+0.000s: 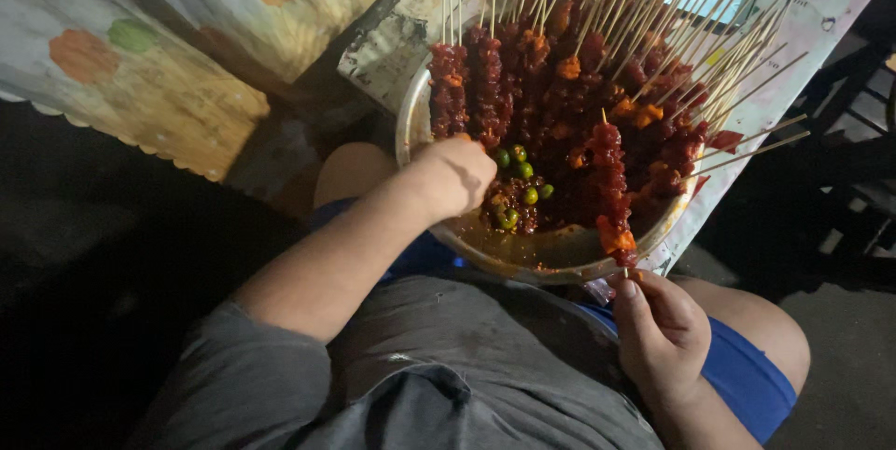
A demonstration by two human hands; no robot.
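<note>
A large metal bowl rests at my knees, filled with red marinated meat, green chili pieces and several loaded bamboo skewers fanned against its far side. My left hand reaches into the bowl, fingers curled down in the loose meat; what it grips is hidden. My right hand sits at the bowl's near rim, pinching the lower end of a partly loaded skewer that stands upright in the bowl.
A table with a floral cloth lies to the upper left. A worn board and a pale sheet lie under the bowl. Dark ground surrounds my legs.
</note>
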